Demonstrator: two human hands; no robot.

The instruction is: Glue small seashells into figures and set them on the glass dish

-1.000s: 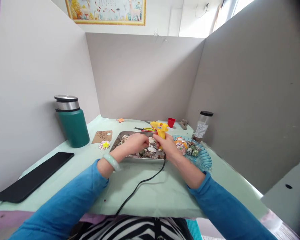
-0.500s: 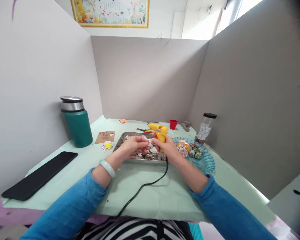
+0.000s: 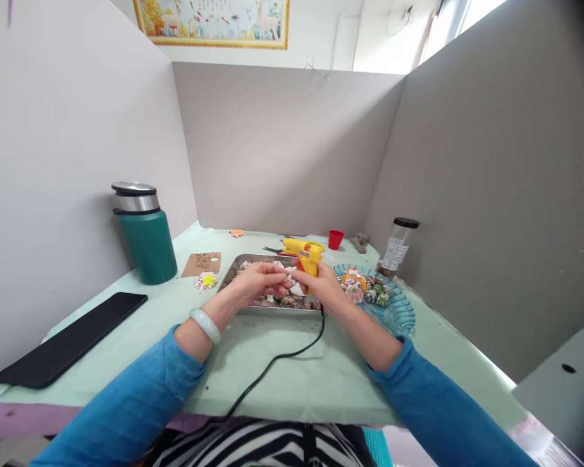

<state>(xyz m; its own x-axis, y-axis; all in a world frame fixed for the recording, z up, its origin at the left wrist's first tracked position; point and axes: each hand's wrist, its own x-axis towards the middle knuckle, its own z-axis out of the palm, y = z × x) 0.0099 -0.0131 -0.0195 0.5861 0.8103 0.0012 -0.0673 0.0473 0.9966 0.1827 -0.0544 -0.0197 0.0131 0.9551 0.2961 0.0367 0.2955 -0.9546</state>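
My right hand (image 3: 321,283) is wrapped round the handle of a yellow hot glue gun (image 3: 305,251), whose black cord (image 3: 277,358) trails down to the table's front edge. Close beside it, my left hand (image 3: 260,283) is closed with thumb and fingertips pinched together; whatever is between them is too small to make out. Both hands hover over a metal tray (image 3: 272,310) full of white and brown seashells (image 3: 296,290). The tips of the two hands almost meet.
To the right lies a blue scalloped plate (image 3: 405,318) with shells on it, behind it a jar (image 3: 396,250). A red cup (image 3: 335,240) and pliers (image 3: 273,250) stand farther back. Leftward are a green bottle (image 3: 148,243), a black mat (image 3: 73,337), a cork-coloured board (image 3: 200,264) and a flower-decorated piece (image 3: 206,280).
The view has shifted slightly. My hands keep nearly the same pose, the right on the glue gun and the left pinched, with their fingertips slightly closer together.
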